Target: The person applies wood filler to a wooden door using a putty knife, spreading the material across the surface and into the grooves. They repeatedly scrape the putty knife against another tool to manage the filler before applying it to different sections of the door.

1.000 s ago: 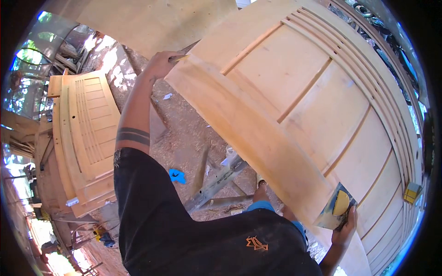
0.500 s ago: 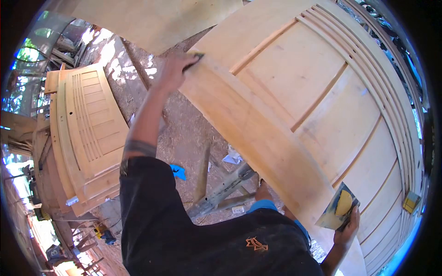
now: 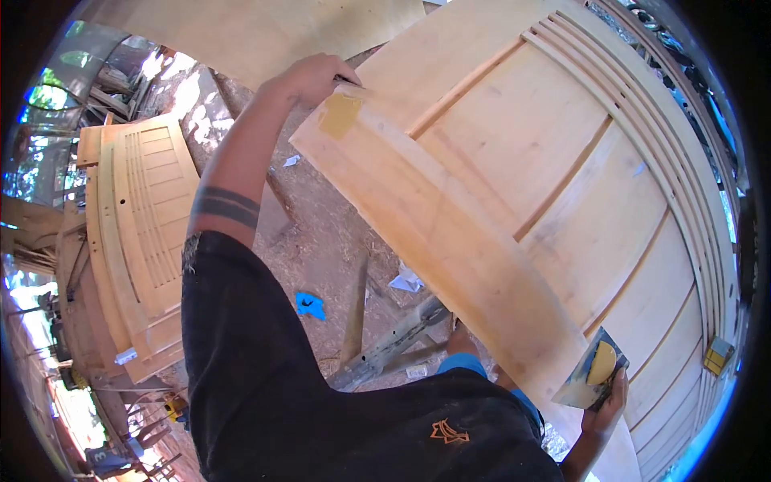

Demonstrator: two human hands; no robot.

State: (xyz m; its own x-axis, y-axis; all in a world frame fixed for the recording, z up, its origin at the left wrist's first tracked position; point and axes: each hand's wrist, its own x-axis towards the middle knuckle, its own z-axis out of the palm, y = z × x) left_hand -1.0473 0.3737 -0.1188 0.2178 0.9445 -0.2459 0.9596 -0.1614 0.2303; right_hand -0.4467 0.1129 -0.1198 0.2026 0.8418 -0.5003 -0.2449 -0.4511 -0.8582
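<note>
My left hand (image 3: 320, 78) is at the far left corner of a pale wooden panelled door (image 3: 490, 265). Its fingers are curled down around something dark and thin, mostly hidden under them. Just below it, a yellow patch of filler (image 3: 340, 116) lies on the door's end rail. Low on the right, my right hand (image 3: 608, 404) grips a flat, smeared plate (image 3: 580, 377) by its edge. On that plate sits a rounded lump of yellow filler (image 3: 601, 364).
Another panelled door (image 3: 165, 201) leans on the left. A pale sheet of wood (image 3: 273, 36) lies beyond my left hand. Under the door, a wooden support (image 3: 389, 345) stands on the dirt floor, with a blue scrap (image 3: 309, 305) nearby. A small yellow block (image 3: 717, 355) rests at the far right.
My left hand has shifted up to the door's corner, its elbow swinging left. The yellow patch on the rail now shows in full. My right hand and the plate have barely moved.
</note>
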